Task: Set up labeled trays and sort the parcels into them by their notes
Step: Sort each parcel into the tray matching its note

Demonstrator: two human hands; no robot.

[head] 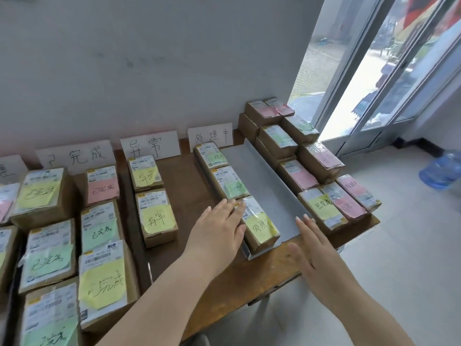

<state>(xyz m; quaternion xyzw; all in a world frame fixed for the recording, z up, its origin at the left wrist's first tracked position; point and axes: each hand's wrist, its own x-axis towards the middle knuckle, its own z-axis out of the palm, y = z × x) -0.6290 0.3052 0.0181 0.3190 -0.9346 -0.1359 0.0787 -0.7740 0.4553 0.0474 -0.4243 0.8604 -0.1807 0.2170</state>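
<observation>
Squaring the yellow-noted parcel [260, 228] in the grey tray [259, 176]: left hand [219, 228] is laid flat against it, right hand [316, 250] is held open, empty; gentle sideways pressure is advised.

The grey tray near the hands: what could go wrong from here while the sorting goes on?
1. The nearest parcel sits at the near end of the grey tray; a push from the left hand, which touches its side, might slide it out.
2. The unsorted pile reaches the right edge of the table; the right hand, reaching over, could knock a parcel off.
</observation>
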